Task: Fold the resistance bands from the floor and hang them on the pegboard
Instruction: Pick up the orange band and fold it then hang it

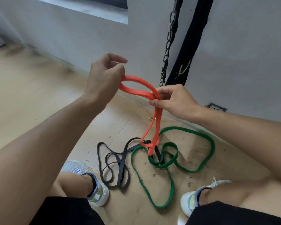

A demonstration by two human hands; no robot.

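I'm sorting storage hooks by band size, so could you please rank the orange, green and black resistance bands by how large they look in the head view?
1. Green band, the widest sprawl on the floor.
2 and 3. Black band and orange band: unsure. The orange is gathered between the left hand and right hand, nearer the camera.

- We see a wooden floor [31,101] in pale planks, scattered with small dark flecks of debris near its middle.
- We see a white wall [88,46] meeting the floor along a pale skirting strip.
- A black chain [169,39] hangs down in front of the wall.
- Just beside the chain on its right hangs a black strap [191,38], with a metal hook [184,68] near its lower end.
- A wall socket [216,107] sits low on the wall, right of the strap.
- We see two light-coloured sneakers: one [89,181] at lower left, one [199,195] at lower right.
- Black shorts [68,211] fill the bottom edge.
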